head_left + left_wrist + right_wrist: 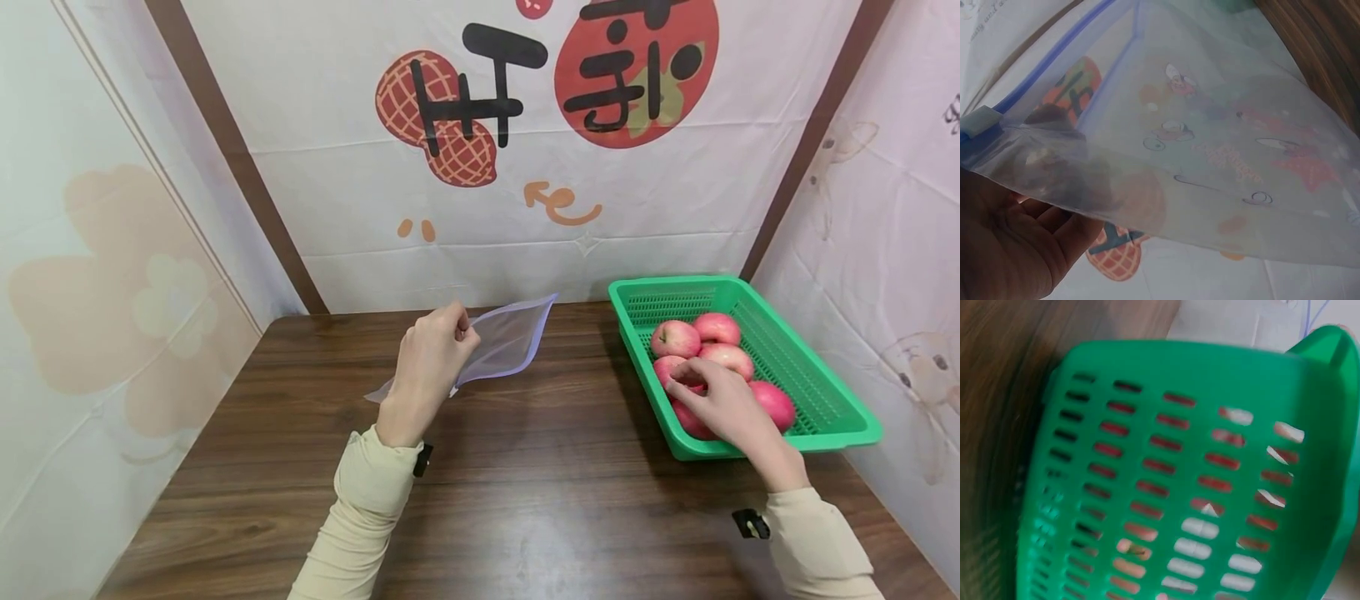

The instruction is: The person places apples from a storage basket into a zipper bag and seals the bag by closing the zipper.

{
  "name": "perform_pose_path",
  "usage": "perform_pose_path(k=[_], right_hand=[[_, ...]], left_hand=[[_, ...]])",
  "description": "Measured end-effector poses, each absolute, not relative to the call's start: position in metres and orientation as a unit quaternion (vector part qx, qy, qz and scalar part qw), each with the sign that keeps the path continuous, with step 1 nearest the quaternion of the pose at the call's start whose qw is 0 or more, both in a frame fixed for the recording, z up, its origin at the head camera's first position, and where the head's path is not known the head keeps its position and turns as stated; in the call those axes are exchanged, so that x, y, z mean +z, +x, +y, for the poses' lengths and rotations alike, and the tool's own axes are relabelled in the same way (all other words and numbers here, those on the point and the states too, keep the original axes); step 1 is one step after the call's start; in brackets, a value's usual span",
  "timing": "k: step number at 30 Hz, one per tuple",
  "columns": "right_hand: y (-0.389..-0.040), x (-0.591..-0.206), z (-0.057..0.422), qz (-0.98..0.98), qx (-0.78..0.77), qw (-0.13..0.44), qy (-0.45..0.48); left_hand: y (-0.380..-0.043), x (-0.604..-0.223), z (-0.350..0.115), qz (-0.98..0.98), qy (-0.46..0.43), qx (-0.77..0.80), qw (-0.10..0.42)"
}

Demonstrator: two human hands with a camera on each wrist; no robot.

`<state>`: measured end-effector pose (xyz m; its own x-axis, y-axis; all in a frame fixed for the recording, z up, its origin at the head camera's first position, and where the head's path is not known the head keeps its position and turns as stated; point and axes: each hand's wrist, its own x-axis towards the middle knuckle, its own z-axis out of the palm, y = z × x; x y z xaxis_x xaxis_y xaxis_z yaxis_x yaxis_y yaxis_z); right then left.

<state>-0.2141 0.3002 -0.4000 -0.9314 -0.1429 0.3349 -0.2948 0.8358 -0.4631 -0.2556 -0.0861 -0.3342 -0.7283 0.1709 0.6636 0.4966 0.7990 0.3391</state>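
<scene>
Pinched in my left hand (431,358) is a see-through zip bag (510,337) with a pale blue-violet edge, raised over the table's far side. In the left wrist view, its white slider (982,120) sits at the corner by my fingers, and printed cartoon figures show on the film. My right hand (723,400) reaches into the green basket (810,354), thumb and fingers curved and apart just over the red apples (675,339). The right wrist view shows the basket's slotted wall (1179,362) with red patches behind it; the hand itself is hidden there.
A dark wood-grain table (540,475) lies under both hands. Behind it hangs a printed white cloth (337,192), with more cloth on both sides. The basket stands at the table's far right, close to the right-hand cloth.
</scene>
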Motion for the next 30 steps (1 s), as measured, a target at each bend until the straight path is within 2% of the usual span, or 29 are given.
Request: perform_pose_path(k=[12, 23, 30], right_hand=[[-0.21, -0.4, 0.318, -0.967, 0.237, 0.041, 0.082], [-0.209, -0.399, 0.325, -0.973, 0.206, -0.019, 0.099], [-0.211, -0.4, 0.325, -0.972, 0.214, -0.032, 0.095]], left_hand=[[-0.254, -0.336, -0.085, -0.897, -0.186, -0.248, 0.317], [-0.254, -0.336, -0.085, -0.897, -0.183, -0.25, 0.315], [-0.253, -0.336, -0.085, -0.898, -0.185, -0.249, 0.313]])
